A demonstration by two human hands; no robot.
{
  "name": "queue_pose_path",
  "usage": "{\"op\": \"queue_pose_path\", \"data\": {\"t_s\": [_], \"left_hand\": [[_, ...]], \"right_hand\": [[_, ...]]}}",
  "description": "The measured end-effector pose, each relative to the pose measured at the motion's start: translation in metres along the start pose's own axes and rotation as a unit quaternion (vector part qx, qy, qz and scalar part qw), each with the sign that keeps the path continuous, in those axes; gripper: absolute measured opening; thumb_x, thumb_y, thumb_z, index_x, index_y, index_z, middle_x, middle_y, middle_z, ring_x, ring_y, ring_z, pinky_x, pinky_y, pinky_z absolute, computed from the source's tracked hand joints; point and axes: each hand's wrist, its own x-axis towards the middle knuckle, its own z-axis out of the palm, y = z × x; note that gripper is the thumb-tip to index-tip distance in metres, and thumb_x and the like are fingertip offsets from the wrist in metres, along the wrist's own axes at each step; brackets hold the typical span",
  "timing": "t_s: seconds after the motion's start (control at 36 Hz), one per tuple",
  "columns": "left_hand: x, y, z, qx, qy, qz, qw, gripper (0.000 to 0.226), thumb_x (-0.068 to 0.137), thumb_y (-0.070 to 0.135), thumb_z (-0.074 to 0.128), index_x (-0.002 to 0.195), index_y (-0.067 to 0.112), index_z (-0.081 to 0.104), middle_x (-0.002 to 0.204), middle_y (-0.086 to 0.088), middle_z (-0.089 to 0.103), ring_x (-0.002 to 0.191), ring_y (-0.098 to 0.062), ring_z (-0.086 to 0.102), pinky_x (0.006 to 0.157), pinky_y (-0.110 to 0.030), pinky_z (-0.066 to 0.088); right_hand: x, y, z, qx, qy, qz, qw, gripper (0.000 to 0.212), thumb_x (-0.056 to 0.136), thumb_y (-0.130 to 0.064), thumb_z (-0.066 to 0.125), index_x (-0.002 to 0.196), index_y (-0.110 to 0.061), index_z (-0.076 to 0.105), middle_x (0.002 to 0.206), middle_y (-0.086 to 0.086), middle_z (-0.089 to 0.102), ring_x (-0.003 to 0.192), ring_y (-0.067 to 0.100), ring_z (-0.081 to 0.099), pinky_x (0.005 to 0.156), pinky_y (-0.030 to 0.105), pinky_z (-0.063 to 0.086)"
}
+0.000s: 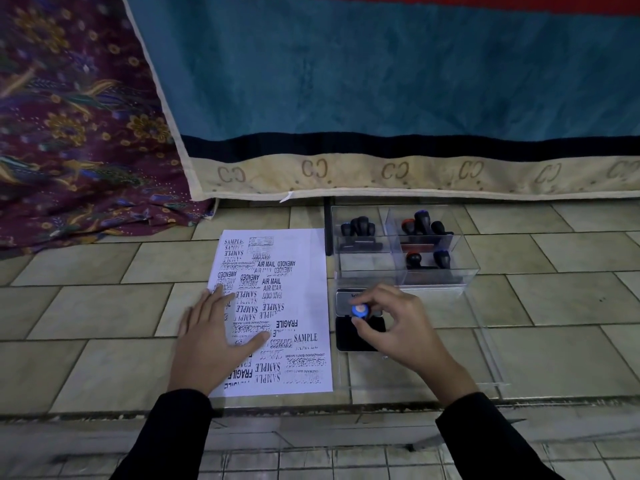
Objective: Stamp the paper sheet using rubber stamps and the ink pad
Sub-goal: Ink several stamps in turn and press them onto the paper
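The paper sheet (306, 258) lies on the tiled floor (104, 306), most of it covered in black prints such as SAMPLE, FRAGILE and AIR MAIL. The left hand (211, 337) rests flat on its left edge, grip apart, fingers spread and straight. Just right of the sheet sits the open ink pad (346, 337). The right hand (398, 327) has its grip clamped on a rubber stamp (360, 310) with a blue top, pinched by the fingertips and set down on the pad. Behind the pad stands a clear divided box (367, 268) holding more stamps (358, 226) in its compartments. A blue blanket (381, 81) and a patterned cloth (69, 133) hang behind.
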Motion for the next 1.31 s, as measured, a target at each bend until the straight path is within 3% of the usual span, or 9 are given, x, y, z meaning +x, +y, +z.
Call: {"op": "queue_pose_path", "data": {"t_s": [0.31,0.47,0.56,0.67,0.86,0.97,1.08,1.19,1.31], "left_hand": [[0.0,0.0,0.0,-0.001,-0.003,-0.004,1.0,0.098,0.064,0.084,0.049,0.143,0.028,0.037,0.16,0.01,0.02,0.148,-0.005,0.008,0.122,-0.037,0.005],[0.0,-0.001,0.001,-0.008,-0.004,-0.001,1.0,0.1,0.064,0.086,0.049,0.144,0.028,0.036,0.16,0.012,0.018,0.147,-0.004,0.007,0.122,-0.036,0.004],[0.0,-0.003,0.002,-0.007,-0.003,0.004,1.0,0.098,0.067,0.088,0.049,0.144,0.028,0.036,0.16,0.012,0.018,0.147,-0.003,0.007,0.121,-0.035,0.003],[0.003,-0.005,0.003,0.008,0.003,0.004,1.0,0.097,0.068,0.089,0.032,0.143,0.027,0.038,0.16,0.01,0.021,0.148,-0.006,0.009,0.121,-0.037,0.005],[0.002,-0.006,0.005,0.02,0.005,0.003,1.0,0.093,0.07,0.083,0.042,0.142,0.026,0.039,0.159,0.008,0.023,0.148,-0.008,0.012,0.121,-0.037,0.007],[0.003,-0.006,0.005,0.013,0.005,0.001,1.0,0.091,0.07,0.081,0.045,0.142,0.026,0.039,0.159,0.009,0.023,0.147,-0.007,0.012,0.121,-0.037,0.007],[0.002,-0.006,0.004,0.008,0.004,0.0,1.0,0.092,0.07,0.083,0.044,0.143,0.027,0.038,0.159,0.011,0.021,0.147,-0.005,0.01,0.121,-0.037,0.007],[0.002,-0.004,0.003,0.01,0.005,0.0,1.0,0.095,0.067,0.086,0.038,0.143,0.027,0.038,0.159,0.012,0.02,0.147,-0.005,0.01,0.121,-0.035,0.006],[0.002,-0.003,0.002,0.012,0.006,0.0,1.0,0.095,0.067,0.086,0.037,0.142,0.027,0.039,0.159,0.011,0.021,0.147,-0.006,0.011,0.121,-0.036,0.007]], "right_hand": [[-0.003,-0.001,0.002,-0.036,-0.038,-0.019,0.998,0.017,0.074,-0.003,0.07,0.088,-0.012,0.067,0.086,-0.012,0.061,0.083,-0.006,0.057,0.075,0.013,0.047],[-0.006,-0.005,0.002,-0.045,-0.057,-0.028,0.997,0.012,0.074,-0.003,0.071,0.083,-0.008,0.066,0.082,-0.005,0.061,0.079,0.003,0.058,0.071,0.022,0.05],[-0.005,-0.005,0.002,-0.036,-0.04,-0.002,0.999,0.014,0.074,-0.003,0.071,0.086,-0.009,0.067,0.082,-0.009,0.061,0.078,0.001,0.058,0.07,0.017,0.049],[0.007,-0.012,0.003,-0.008,0.008,0.027,1.0,0.019,0.075,-0.002,0.073,0.092,-0.01,0.069,0.086,-0.005,0.065,0.078,-0.001,0.061,0.072,0.005,0.045],[0.075,-0.024,0.023,0.033,0.047,0.023,0.998,0.024,0.076,-0.001,0.072,0.099,-0.006,0.069,0.098,0.005,0.066,0.078,0.008,0.067,0.077,0.013,0.054],[0.116,-0.027,0.048,0.012,0.023,0.005,1.0,0.022,0.078,0.001,0.069,0.099,-0.003,0.069,0.095,0.008,0.064,0.078,0.018,0.067,0.077,0.017,0.055],[0.141,-0.022,0.075,-0.016,-0.032,0.018,0.999,0.024,0.082,-0.002,0.066,0.106,-0.005,0.067,0.1,0.011,0.065,0.084,0.023,0.065,0.083,0.032,0.054],[0.154,-0.016,0.093,-0.053,-0.063,0.016,0.996,0.021,0.084,-0.001,0.064,0.105,-0.001,0.067,0.102,0.014,0.065,0.084,0.017,0.058,0.08,0.023,0.047],[0.161,-0.011,0.1,-0.089,-0.081,0.026,0.992,0.02,0.084,0.0,0.062,0.103,0.0,0.067,0.104,0.016,0.065,0.096,0.026,0.059,0.085,0.033,0.048]]}}
